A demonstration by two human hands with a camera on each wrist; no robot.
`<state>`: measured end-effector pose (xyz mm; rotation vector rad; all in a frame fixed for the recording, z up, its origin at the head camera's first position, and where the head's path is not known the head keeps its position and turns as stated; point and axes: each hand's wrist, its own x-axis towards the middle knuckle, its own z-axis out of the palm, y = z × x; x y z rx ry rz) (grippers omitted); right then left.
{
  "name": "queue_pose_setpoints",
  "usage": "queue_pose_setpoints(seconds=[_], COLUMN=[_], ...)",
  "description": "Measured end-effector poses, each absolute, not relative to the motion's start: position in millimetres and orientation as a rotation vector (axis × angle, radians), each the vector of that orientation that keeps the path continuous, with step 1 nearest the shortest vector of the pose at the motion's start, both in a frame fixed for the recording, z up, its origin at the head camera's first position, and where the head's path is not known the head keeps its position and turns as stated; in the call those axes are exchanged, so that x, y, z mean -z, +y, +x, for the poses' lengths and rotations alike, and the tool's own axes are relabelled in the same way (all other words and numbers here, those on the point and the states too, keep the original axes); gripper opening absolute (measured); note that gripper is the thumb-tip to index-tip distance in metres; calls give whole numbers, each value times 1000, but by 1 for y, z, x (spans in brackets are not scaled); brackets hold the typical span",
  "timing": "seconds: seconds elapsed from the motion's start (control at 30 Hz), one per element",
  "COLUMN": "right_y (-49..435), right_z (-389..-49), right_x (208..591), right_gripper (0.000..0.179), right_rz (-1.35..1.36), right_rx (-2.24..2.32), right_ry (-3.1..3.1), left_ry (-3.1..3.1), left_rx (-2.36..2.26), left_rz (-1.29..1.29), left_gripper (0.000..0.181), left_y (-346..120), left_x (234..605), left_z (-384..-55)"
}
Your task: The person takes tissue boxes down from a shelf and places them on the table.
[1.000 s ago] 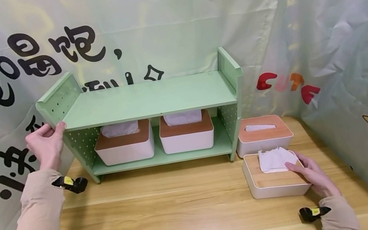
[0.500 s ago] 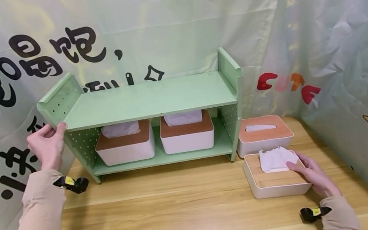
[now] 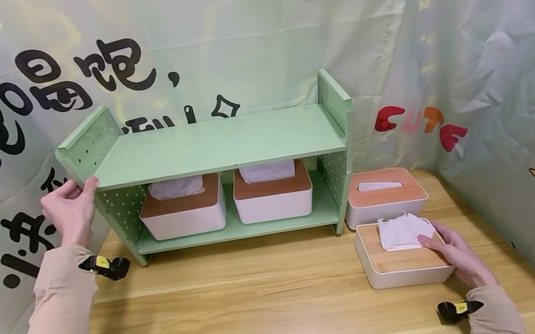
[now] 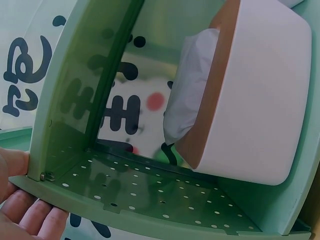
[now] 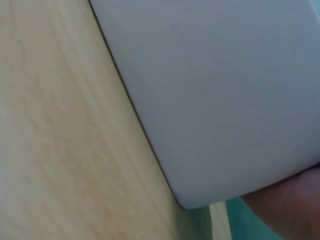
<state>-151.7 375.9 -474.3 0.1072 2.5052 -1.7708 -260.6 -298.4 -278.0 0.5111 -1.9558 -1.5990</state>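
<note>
Head camera looks forward, down — left wrist, close, faces into the same green two-tier shelf — right wrist, closer, the same white wood-topped box.

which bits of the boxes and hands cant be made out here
Head view: tops of shelved tissues, hidden by the upper board.
Head view: how full the held box is, hidden by its lid.
Left wrist view: most of the left hand, cut off by edges.
Right wrist view: most of the right hand, likewise cut off.
</note>
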Motion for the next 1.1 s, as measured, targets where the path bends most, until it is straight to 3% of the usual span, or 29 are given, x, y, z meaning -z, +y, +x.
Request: queue_pose_setpoints(seconds=[1.1], right_y=[374], right_z=[-149], right_x=[475], right_gripper=[78], right_rz=[113], right_rx=[1822], right_ry=[2489], left_ry=[-1933], left_rx=[1624], left_rz=[495], left_gripper=[47], left_y=[-299], left_x=[279], left_z=[-260])
